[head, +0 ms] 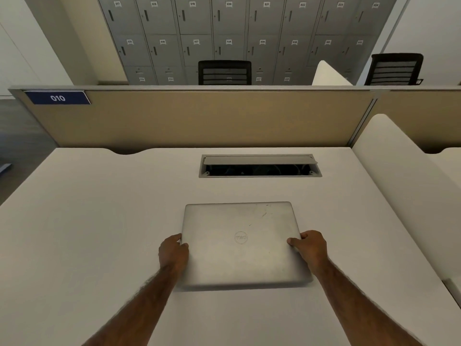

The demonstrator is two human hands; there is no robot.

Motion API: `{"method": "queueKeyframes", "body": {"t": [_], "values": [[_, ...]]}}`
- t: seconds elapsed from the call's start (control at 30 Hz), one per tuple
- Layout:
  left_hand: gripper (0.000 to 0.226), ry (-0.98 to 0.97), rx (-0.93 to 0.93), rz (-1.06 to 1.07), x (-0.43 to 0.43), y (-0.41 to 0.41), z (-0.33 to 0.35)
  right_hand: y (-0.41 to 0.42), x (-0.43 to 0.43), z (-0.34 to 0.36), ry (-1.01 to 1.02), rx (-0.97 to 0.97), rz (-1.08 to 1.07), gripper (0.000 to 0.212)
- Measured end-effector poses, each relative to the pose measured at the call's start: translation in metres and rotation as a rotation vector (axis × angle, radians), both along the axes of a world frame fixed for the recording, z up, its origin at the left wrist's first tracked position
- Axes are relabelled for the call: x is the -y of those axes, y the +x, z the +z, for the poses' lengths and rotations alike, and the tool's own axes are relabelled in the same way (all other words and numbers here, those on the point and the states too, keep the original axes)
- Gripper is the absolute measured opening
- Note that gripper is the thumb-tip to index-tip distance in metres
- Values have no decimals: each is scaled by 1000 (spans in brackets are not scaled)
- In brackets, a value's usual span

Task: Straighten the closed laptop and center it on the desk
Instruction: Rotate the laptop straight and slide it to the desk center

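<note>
On the desk (87,233), I see left hand (173,253) and right hand (311,248) gripping the closed laptop (240,245) by its side edges; open cable hatch (259,166) beyond.

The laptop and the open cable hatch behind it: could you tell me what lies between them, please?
Nothing: the head view shows only bare desk between the laptop and the cable hatch.

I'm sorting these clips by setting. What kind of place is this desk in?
Probably a shared office or study hall: a numbered sign on the desk divider, banks of numbered lockers behind, and mesh office chairs. Both hands grip the laptop by its sides.
</note>
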State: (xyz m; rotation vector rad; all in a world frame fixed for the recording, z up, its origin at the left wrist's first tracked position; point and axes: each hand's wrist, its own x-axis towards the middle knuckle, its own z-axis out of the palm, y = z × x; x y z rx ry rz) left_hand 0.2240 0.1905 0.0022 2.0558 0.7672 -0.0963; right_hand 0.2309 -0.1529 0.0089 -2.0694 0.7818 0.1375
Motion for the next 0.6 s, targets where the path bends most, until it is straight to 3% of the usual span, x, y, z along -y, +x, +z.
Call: {"method": "queueKeyframes", "body": {"t": [0.6], "values": [[37,46,-3,-71,-3,1,0,-4,-1,1,-14,-12,24,21]]}}
